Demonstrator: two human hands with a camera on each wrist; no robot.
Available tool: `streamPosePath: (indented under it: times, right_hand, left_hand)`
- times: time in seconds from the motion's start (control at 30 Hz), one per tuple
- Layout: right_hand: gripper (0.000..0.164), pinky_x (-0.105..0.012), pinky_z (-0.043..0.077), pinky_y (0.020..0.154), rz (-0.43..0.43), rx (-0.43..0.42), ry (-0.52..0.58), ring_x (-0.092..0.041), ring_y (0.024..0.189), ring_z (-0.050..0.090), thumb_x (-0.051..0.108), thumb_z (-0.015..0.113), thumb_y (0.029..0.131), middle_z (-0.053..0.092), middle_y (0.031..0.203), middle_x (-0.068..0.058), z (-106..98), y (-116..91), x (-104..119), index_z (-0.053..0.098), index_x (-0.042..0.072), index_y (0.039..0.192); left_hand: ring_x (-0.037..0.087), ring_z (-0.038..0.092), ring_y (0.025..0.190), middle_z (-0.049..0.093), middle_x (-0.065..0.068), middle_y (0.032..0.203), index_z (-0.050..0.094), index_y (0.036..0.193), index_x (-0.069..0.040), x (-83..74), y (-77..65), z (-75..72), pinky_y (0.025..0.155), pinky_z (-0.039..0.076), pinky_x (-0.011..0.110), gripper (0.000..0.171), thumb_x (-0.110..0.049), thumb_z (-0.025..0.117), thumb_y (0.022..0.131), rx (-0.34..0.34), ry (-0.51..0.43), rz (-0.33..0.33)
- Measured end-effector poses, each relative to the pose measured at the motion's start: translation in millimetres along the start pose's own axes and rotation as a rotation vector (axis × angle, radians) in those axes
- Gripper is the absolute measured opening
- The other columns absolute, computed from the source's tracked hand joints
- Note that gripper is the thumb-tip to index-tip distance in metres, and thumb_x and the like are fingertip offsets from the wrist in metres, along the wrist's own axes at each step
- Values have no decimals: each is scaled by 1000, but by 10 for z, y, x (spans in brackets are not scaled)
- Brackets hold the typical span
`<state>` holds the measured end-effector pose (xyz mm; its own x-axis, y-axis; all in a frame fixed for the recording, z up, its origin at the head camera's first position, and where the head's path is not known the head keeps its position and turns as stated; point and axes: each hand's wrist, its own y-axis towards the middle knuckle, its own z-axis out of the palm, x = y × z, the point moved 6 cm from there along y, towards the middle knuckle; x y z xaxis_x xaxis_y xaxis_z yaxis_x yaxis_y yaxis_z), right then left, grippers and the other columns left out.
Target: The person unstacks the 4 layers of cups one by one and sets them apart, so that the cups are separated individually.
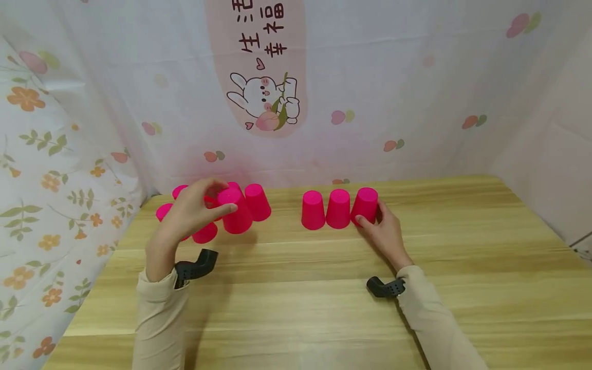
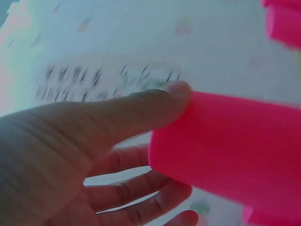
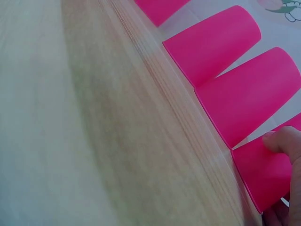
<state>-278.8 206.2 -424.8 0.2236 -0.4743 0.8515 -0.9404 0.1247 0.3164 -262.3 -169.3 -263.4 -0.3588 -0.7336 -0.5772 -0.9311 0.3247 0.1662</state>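
Note:
My left hand [image 1: 187, 213] holds an upside-down pink plastic cup [image 1: 238, 220] by its narrow top, thumb on one side and fingers on the other. A shadow on the table below suggests this cup is raised; the left wrist view shows thumb and fingers around its closed end [image 2: 225, 141]. My right hand [image 1: 386, 234] grips another inverted pink cup [image 1: 366, 203], the right one of a row of three. The row's middle cup [image 1: 338, 209] and left cup [image 1: 313, 210] stand beside it. The right wrist view shows my thumb against the gripped cup [image 3: 265, 172].
More pink cups, including one at the back [image 1: 257, 203] and one near the front [image 1: 205, 234], stand around my left hand, partly hidden by it. A wood-grain table [image 1: 287, 308] lies beneath. Behind it hangs a white printed cloth [image 1: 393, 92].

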Motion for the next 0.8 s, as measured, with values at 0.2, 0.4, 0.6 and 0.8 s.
streamPosePath:
  times: [0.2,0.4,0.6,0.8]
  right_hand:
    - [59,-46,41,96,-2,3,-11,-36,112,51,17,68,85,53,122,-22,-5,7,13,40,-3,133]
    - [59,-46,41,96,14,2,-14,-36,113,51,19,67,85,53,122,-22,20,6,7,41,-3,133]
    - [58,-47,40,97,30,7,-30,-36,115,50,18,67,85,52,123,-23,24,-8,-9,40,-3,133]
    - [58,-46,39,97,28,5,-35,-36,116,49,18,67,85,51,124,-23,3,5,5,40,-3,132]
  left_hand:
    - [36,55,101,57,18,111,52,117,4,201,-91,-177,84,46,49,48,-22,73,81,-10,24,-46]
    - [39,51,100,54,24,110,49,117,10,314,-29,-61,84,45,50,48,-13,70,82,3,101,-70]
    - [40,47,105,52,27,115,48,121,13,380,59,95,88,43,51,50,-10,69,82,33,135,-94]
    - [37,50,97,55,25,107,50,120,13,414,123,174,83,47,47,49,-8,70,81,50,169,-127]
